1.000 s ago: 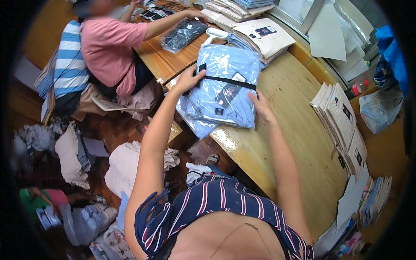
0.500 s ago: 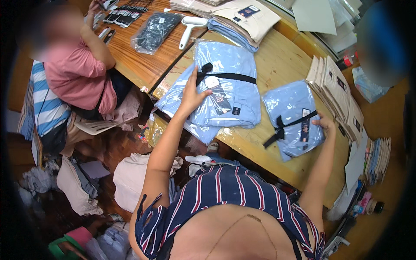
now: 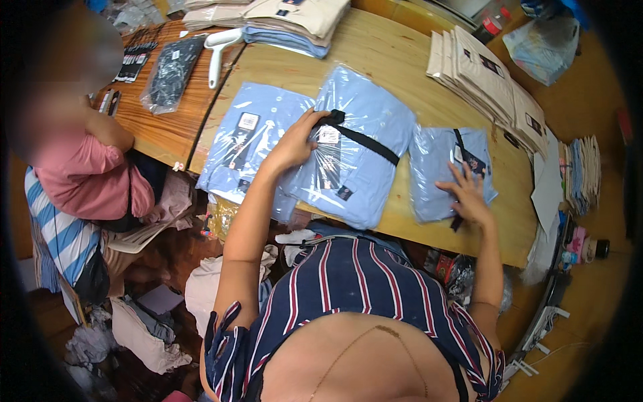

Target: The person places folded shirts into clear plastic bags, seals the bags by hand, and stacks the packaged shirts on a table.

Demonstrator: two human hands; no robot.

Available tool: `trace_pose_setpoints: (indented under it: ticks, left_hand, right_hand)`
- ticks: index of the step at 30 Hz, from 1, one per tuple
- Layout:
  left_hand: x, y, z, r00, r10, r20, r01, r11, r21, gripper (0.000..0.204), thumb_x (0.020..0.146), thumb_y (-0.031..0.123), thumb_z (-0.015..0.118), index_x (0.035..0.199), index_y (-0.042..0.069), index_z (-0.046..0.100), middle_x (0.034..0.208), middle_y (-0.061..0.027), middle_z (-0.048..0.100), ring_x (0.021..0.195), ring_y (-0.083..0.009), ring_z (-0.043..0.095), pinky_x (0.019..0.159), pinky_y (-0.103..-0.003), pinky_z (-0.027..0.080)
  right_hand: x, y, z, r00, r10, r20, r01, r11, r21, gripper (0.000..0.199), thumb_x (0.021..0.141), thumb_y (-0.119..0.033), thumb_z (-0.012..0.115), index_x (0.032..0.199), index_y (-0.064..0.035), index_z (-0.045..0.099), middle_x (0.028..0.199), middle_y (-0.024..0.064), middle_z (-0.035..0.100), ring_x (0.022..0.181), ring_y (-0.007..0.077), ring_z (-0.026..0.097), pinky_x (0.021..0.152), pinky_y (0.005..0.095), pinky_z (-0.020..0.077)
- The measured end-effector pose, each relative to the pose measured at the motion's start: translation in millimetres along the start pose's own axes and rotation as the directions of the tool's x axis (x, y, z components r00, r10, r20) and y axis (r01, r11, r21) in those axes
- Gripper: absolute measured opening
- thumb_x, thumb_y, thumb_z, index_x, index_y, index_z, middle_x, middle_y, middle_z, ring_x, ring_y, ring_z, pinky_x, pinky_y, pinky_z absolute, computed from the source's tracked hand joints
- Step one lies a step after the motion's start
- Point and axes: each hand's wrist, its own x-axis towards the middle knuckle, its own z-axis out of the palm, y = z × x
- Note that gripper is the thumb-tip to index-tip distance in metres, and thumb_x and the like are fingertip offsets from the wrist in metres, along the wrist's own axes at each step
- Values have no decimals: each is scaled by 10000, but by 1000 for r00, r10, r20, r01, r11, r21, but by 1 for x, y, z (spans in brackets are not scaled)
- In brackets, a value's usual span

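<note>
Three folded light-blue garments in clear plastic bags lie side by side on the table. Across the middle garment [image 3: 375,124] runs a black tie band [image 3: 372,146] with a bunched knot at its left. My left hand [image 3: 293,146] rests at that bag's left edge, fingertips by the knot, thumb apart. The left garment [image 3: 268,107], with a dark hang tag and pale sticker, is partly covered by my left hand and the middle bag. On the smaller right garment [image 3: 429,151], also banded in black, my right hand [image 3: 469,197] lies with fingers spread.
Stacked beige garments [image 3: 482,74] stand at the right, more stacks [image 3: 295,17] at the back. A white-handled roller [image 3: 215,63] and a bagged dark item [image 3: 171,77] lie at the left. A person in pink [image 3: 87,164] sits left. Cloth heaps [image 3: 144,335] cover the floor.
The view has shifted. My right hand has gone from the right garment's outer edge onto its top. The middle bag is turned and uncovers more of the left garment; my left hand stays at its edge.
</note>
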Motion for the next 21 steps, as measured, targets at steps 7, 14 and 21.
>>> trace_pose_setpoints:
  ticks: [7, 14, 21]
  left_hand:
    - [78, 60, 72, 931, 362, -39, -279, 780, 560, 490, 624, -14, 516, 1091, 127, 467, 1214, -93, 407, 1107, -304, 373, 878, -455, 313]
    - [23, 130, 201, 907, 398, 137, -408, 753, 516, 452, 751, 193, 497, 1184, 294, 413, 1346, -109, 206, 1227, -367, 174, 925, -573, 198]
    - [-5, 112, 169, 704, 494, 511, -701, 601, 385, 357, 731, 169, 510, 1067, 290, 510, 1370, -39, 171, 1267, -296, 114, 955, -591, 122]
  right_hand:
    - [-44, 81, 29, 804, 408, -434, -215, 878, 427, 541, 666, -81, 613, 1140, -294, 463, 1360, 25, 206, 1265, 268, 137, 931, 611, 130]
    - [-64, 68, 67, 934, 343, -99, -340, 939, 51, 664, 599, -266, 697, 1191, -310, 401, 1350, -25, 221, 1275, 242, 78, 922, 631, 103]
    - [-66, 101, 38, 853, 473, -221, -368, 846, 386, 302, 719, -194, 596, 1001, -93, 560, 1084, 81, 530, 1048, 290, 447, 880, 454, 311]
